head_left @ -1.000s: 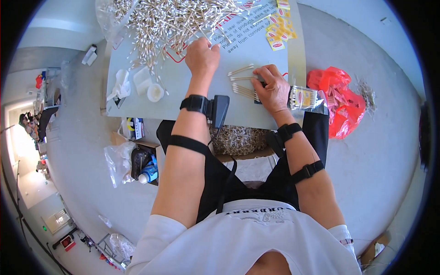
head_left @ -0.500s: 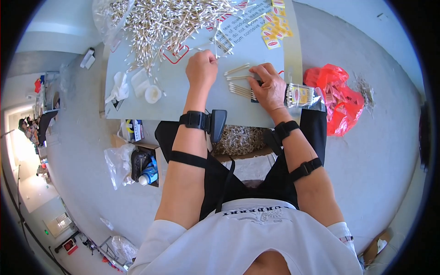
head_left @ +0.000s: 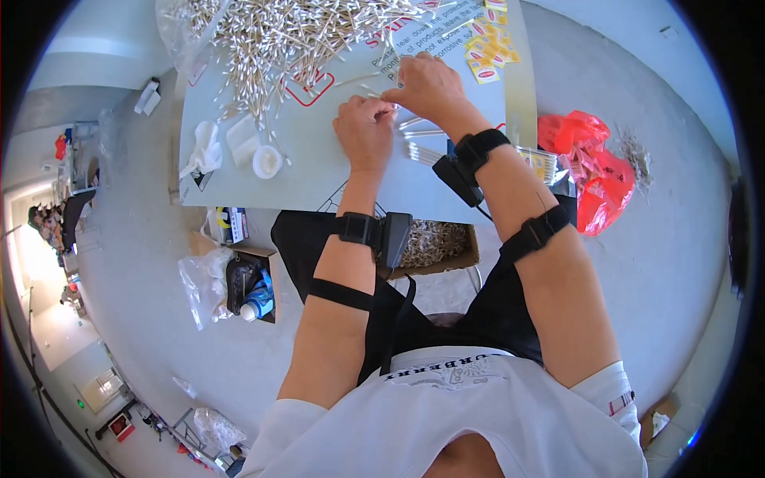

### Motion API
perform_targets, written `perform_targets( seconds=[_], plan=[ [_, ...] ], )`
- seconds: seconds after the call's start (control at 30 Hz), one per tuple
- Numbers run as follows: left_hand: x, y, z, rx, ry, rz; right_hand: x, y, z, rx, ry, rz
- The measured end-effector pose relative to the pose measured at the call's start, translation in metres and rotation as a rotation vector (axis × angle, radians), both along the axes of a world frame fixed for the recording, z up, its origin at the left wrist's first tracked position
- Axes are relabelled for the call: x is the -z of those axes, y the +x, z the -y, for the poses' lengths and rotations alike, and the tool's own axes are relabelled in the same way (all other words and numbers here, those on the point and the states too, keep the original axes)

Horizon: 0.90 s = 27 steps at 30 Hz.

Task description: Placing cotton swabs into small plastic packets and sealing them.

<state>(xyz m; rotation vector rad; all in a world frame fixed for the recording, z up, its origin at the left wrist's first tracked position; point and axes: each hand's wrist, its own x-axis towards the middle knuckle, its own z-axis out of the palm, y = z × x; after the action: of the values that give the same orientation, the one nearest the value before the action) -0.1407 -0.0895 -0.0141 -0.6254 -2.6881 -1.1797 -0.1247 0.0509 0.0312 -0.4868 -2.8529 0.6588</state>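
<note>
My left hand [head_left: 365, 135] is closed, fingertips curled together over the table; whatever they pinch is hidden, though a white tip shows by them. My right hand [head_left: 432, 89] reaches across beside it, thumb stretched toward the left fingertips and fingers bent but apart from the thumb. Small rows of cotton swabs [head_left: 422, 152] lie under and beside my right wrist. Beyond both hands spreads a big loose pile of cotton swabs [head_left: 311, 40]. A clear pack of swabs [head_left: 537, 164] with a yellow label sits by the right forearm, partly covered by it.
Several yellow cards [head_left: 488, 52] lie at the table's [head_left: 263, 191] far right. A small white round container [head_left: 267, 162] and crumpled white tissue [head_left: 205, 150] are at left. A red plastic bag [head_left: 594, 175] lies right of the table. A carton of swabs [head_left: 437, 244] is below its front edge.
My right hand has left the small swab rows and moved up and left to meet the left hand. My left hand has shifted slightly right and nearer to me.
</note>
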Motion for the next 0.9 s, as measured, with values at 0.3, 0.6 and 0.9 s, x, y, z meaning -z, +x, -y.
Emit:
perform_targets(
  seconds=[0.3,0.6,0.9],
  plan=[
    [0.002,0.006,0.001,0.052,-0.01,-0.163,0.022,-0.032,-0.027,-0.388,0.219,-0.05],
    [-0.006,0.003,0.001,0.174,-0.046,-0.139,0.03,-0.008,-0.052,-0.311,-0.174,-0.193],
    [-0.012,0.02,-0.01,0.256,-0.026,-0.11,0.034,0.024,-0.055,-0.119,-0.443,-0.256]
  ],
)
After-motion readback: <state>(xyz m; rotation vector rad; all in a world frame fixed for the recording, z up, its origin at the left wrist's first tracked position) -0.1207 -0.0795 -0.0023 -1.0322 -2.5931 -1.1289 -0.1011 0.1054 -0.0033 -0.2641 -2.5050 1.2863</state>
